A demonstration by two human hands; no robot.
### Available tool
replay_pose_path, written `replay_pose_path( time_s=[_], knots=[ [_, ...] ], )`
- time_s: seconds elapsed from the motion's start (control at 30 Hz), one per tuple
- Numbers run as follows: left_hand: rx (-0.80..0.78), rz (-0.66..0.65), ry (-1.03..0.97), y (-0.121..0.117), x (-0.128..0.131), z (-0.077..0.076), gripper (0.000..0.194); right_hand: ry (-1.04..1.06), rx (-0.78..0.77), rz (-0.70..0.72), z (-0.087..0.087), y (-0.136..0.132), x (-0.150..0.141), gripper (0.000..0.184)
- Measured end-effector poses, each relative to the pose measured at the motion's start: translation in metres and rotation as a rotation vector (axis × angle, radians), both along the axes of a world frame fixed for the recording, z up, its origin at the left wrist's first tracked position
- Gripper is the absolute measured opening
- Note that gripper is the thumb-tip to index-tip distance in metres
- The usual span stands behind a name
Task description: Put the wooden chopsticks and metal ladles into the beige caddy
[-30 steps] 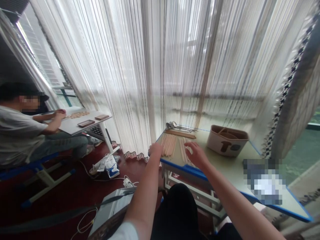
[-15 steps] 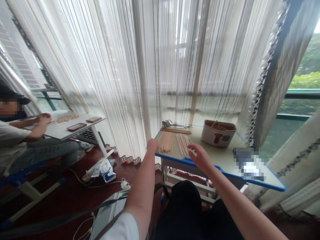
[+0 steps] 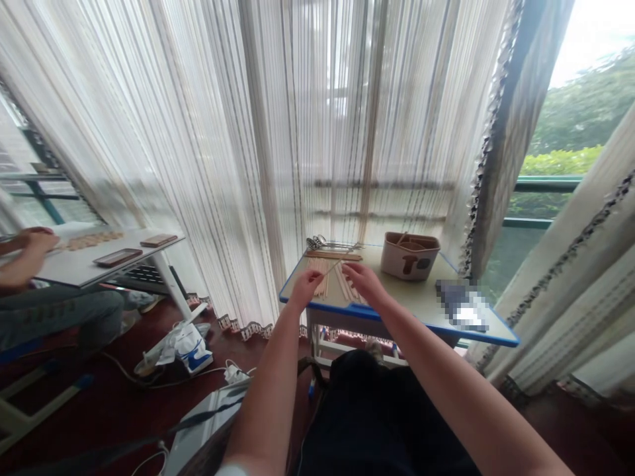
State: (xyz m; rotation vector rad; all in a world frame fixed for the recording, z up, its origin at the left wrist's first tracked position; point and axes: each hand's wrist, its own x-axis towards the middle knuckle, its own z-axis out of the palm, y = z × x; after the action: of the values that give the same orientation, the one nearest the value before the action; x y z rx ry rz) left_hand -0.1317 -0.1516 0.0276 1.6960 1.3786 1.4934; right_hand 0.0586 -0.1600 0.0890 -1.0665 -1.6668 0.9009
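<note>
Pale wooden sticks [image 3: 343, 288] lie in rows on a small blue-edged table [image 3: 407, 309]. My left hand [image 3: 306, 285] is at the table's near left corner, fingers pinched on one wooden stick [image 3: 331, 270] that slants up to the right. My right hand [image 3: 361, 279] hovers over the rows, its fingers bent together at that stick's far end. Darker sticks [image 3: 333, 255] and metal spoons [image 3: 322, 242] lie along the far edge. A beige divided holder [image 3: 409, 256] stands at the back right.
A blurred flat item [image 3: 461, 305] lies on the table's right part. Striped curtains hang close behind. At the left, another person's arm [image 3: 22, 254] rests on a white table [image 3: 84, 264] with brown trays. Cables, a bag [image 3: 188, 344] and a grey case lie on the red floor.
The view has swung to the right and the table sits farther off. My left hand has closed on a stick and lifted it. My right hand's spread fingers have drawn together near it.
</note>
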Motion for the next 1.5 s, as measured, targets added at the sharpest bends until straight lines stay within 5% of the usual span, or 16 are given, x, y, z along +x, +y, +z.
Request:
replay_pose_path(
  time_s=[0.23,0.53,0.73,0.93,1.17,1.37,1.5],
  knots=[
    [-0.009,0.007,0.187,0.000,0.040,0.015,0.023,0.104,0.227,-0.066,0.012,0.002,0.011,0.027],
    [0.319,0.001,0.168,0.028,0.125,0.047,0.022,0.047,0.595,-0.219,0.043,0.015,0.078,0.019],
    [0.372,0.090,0.247,0.081,0.176,0.055,0.020,0.184,0.773,-0.664,0.062,0.046,0.144,0.020],
    [0.470,0.044,0.466,0.135,0.204,0.051,0.029,0.257,0.794,-1.023,0.046,0.099,0.185,0.024],
    [0.494,0.064,0.641,0.164,0.214,0.029,0.031,0.093,0.694,-0.864,0.015,0.161,0.173,0.027],
    [0.483,0.086,0.708,0.171,0.215,0.014,0.039,-0.086,0.637,-0.757,0.005,0.167,0.166,0.029],
    [0.522,0.124,0.687,0.167,0.218,0.018,0.027,-0.185,0.631,-0.702,-0.003,0.166,0.165,0.030]
  ],
)
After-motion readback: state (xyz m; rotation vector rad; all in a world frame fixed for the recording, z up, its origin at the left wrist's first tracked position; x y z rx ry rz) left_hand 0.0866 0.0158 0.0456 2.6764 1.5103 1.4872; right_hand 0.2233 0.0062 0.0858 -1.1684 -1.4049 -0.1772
